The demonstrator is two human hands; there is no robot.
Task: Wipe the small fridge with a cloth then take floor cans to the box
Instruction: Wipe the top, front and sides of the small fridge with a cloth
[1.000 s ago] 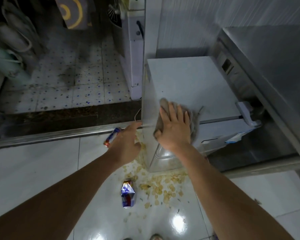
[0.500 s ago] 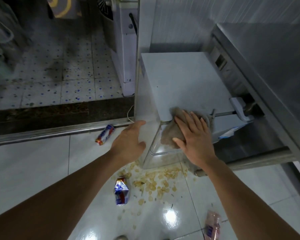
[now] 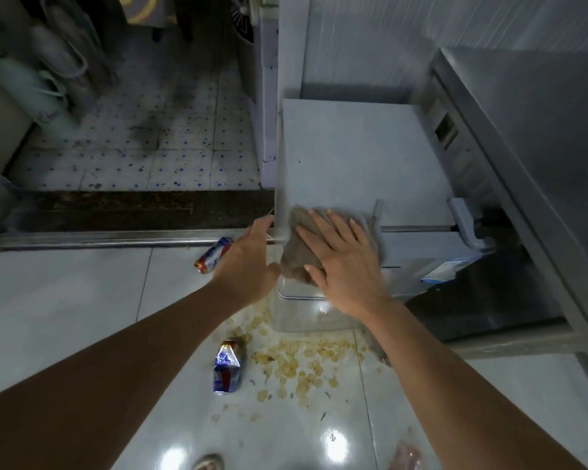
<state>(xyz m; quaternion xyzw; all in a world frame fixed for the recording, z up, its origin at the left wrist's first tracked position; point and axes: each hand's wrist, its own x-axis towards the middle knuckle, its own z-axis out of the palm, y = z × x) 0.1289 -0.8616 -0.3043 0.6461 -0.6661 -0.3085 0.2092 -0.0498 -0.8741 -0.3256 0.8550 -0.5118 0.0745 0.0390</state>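
The right hand presses the cloth with flat fingers on the fridge near corner; the left hand, relaxed, hides part of one can.

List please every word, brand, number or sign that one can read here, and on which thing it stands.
No text can be read.
Crushed can: blue, silver and red print, too blurred.
Second can by the door rail: print too blurred.
Sticker on the small fridge: too small.
Bag at the top: a yellow curved mark, no letters legible.
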